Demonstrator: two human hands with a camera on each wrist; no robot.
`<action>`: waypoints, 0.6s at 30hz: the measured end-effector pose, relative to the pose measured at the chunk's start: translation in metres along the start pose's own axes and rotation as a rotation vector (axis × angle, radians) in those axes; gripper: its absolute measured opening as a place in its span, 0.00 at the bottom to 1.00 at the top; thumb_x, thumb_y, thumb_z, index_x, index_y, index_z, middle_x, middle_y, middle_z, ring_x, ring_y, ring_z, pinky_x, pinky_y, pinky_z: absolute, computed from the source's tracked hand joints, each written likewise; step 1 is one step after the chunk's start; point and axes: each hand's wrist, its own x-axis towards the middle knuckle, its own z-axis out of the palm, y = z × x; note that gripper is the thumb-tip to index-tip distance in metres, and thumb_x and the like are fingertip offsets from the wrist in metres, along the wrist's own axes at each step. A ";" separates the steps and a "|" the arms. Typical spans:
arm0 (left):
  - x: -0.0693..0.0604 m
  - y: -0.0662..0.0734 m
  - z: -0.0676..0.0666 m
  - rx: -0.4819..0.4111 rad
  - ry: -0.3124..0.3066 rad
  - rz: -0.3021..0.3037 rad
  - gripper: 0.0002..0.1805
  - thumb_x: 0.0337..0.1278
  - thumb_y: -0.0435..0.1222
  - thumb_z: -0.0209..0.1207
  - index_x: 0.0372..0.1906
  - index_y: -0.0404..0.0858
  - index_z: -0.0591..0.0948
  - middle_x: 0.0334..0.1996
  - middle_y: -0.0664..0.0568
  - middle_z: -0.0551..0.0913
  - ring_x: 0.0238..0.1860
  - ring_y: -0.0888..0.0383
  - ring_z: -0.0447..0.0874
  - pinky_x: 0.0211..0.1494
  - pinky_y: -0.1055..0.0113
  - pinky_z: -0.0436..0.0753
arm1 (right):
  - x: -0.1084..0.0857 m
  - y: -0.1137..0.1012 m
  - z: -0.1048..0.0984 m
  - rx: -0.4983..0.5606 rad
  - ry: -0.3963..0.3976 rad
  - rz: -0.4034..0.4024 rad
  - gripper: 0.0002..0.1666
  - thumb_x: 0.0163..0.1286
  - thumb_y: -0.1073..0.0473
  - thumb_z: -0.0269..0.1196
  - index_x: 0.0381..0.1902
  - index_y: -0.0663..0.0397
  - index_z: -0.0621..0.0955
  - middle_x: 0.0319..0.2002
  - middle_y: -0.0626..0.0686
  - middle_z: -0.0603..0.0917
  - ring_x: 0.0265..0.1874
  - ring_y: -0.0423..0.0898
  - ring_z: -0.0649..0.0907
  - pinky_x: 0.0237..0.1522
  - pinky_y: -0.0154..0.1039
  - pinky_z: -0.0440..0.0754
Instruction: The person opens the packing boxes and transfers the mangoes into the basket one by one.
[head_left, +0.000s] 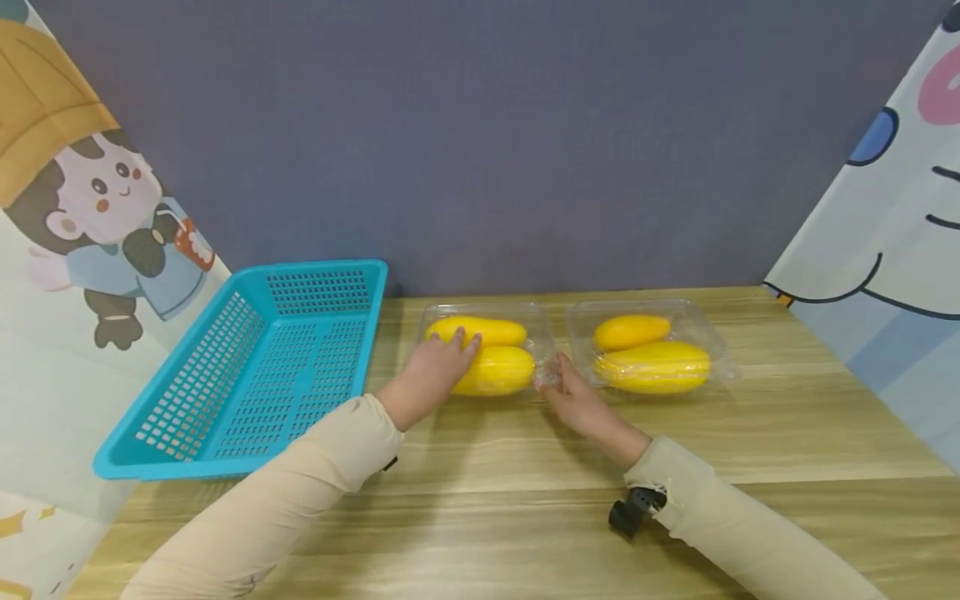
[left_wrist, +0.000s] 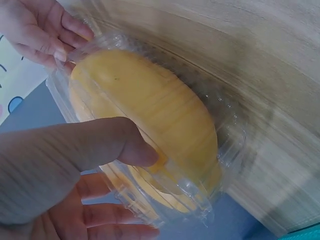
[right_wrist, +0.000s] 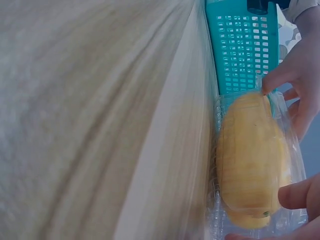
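Observation:
A clear plastic box (head_left: 545,335) with two yellow, mango-like fruits (head_left: 495,371) lies on the table. My left hand (head_left: 438,367) rests over its left part; in the left wrist view the thumb of that hand (left_wrist: 75,170) presses the clear plastic, while the other fingers extend along the far side. At the box's right end my right hand (head_left: 585,407) grips the edge, thumb above. In the right wrist view the right hand (right_wrist: 305,210) is partly cut off by the frame, with its thumb against the plastic beside the larger-looking fruit (right_wrist: 247,155).
A second clear box (head_left: 701,321) holding two yellow fruits (head_left: 656,367) stands just right of the first. On the left is a blue plastic basket (head_left: 367,333) with perforated walls. Behind the wooden table (head_left: 480,517) rises a grey-blue panel (head_left: 480,150).

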 end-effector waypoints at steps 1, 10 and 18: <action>0.000 0.000 0.000 0.012 0.009 0.013 0.34 0.56 0.23 0.58 0.69 0.38 0.64 0.63 0.39 0.71 0.48 0.40 0.80 0.40 0.58 0.84 | 0.000 0.000 0.000 -0.002 -0.001 0.010 0.42 0.74 0.58 0.48 0.71 0.73 0.38 0.68 0.74 0.54 0.66 0.68 0.60 0.66 0.58 0.60; 0.000 0.002 -0.002 0.090 0.032 0.027 0.31 0.59 0.24 0.55 0.68 0.37 0.65 0.61 0.39 0.73 0.45 0.41 0.82 0.37 0.59 0.85 | -0.003 -0.001 -0.002 -0.025 -0.001 0.035 0.42 0.75 0.55 0.47 0.72 0.70 0.39 0.70 0.71 0.53 0.67 0.66 0.58 0.67 0.57 0.58; 0.000 0.010 -0.002 0.087 0.001 -0.041 0.28 0.63 0.26 0.52 0.69 0.39 0.65 0.62 0.41 0.72 0.50 0.38 0.79 0.43 0.52 0.84 | -0.003 0.000 0.000 -0.024 0.010 -0.013 0.42 0.74 0.55 0.47 0.71 0.73 0.41 0.69 0.72 0.53 0.67 0.68 0.58 0.66 0.58 0.58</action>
